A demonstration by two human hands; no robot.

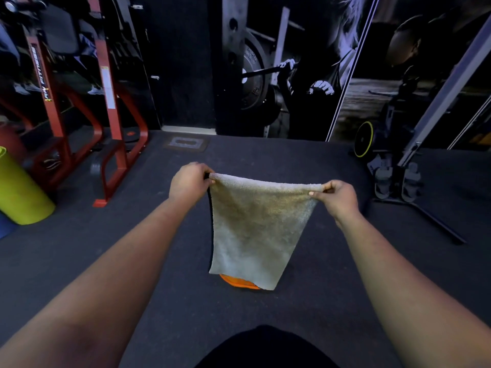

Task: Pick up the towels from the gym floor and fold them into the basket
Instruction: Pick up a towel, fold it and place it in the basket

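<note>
At the far left edge of the frame a yellow-green roll (20, 192) lies tilted on the dark floor (106, 256), with a blue shape (6, 228) just below it. Right of it, in the upper left, a red machine frame (111, 123) stands with its foot resting on the floor; a broad strip of bare floor runs from that foot to the middle of the frame.

In the middle, the left hand (190, 183) pinches the upper left corner of a pale towel (257, 227), its grip clamped on the cloth. The towel's top edge stretches taut and nearly level, dipping slightly toward the right, and the cloth hangs flat below it, narrowing a little toward its lower edge. A thin dark edge runs down the towel's left side. Under the lower edge an orange thing (239, 282) shows on the floor, mostly hidden by the towel. The right hand (338, 197) pinches the upper right corner, thumb on the near side, grip clamped on the towel too. Both forearms reach in from the lower corners.

To the right, past another stretch of bare floor, a dark machine base (398, 181) stands with a leg slanting toward the right edge, and a yellow-rimmed wheel (364, 139) sits behind it by the wall picture (305, 75).
</note>
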